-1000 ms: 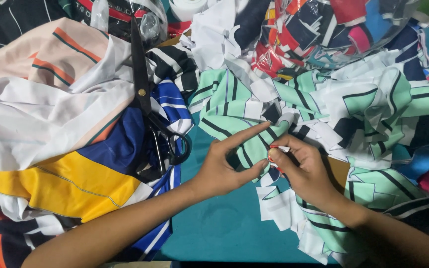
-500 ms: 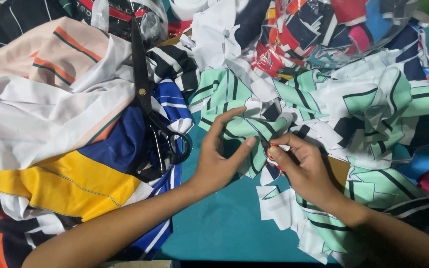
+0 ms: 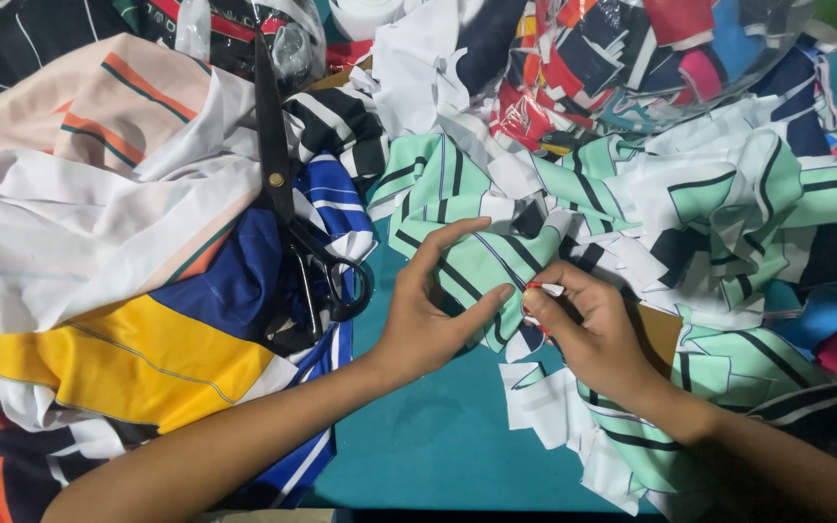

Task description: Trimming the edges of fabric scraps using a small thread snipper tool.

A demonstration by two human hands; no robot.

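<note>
Right now both hands meet near the middle of the teal table surface (image 3: 438,446), over a mint-green fabric piece with dark stripes (image 3: 477,261). The left hand (image 3: 428,315) lies on that piece with its fingers curved: the forefinger arches over the cloth's upper part and the thumb reaches right, its tip pressing the fabric's lower edge, so the cloth is pinched between thumb and fingers. The right hand (image 3: 588,324) is closed, fingers curled in, and grips a small white and red object (image 3: 542,289) at its fingertips, just beside the left thumb tip; what kind of object it is cannot be told. The tips of the two hands nearly touch over the striped piece.

Just left of the left hand, large black scissors (image 3: 288,208) lie closed, blades pointing toward the far edge and handle loops nearest the hand, resting on a blue and white striped cloth (image 3: 326,199). Beyond them, toward the left edge, a heap of folded fabric spreads out: a white and peach cloth (image 3: 79,194) on top, with a blue and yellow cloth (image 3: 138,339) under it nearer the front edge. Toward the right edge lies a loose pile of mint, white and black scraps (image 3: 728,213), and more scraps (image 3: 544,407) sit under the right wrist. At the far edge a clear plastic bag of coloured scraps (image 3: 632,58) rests.
</note>
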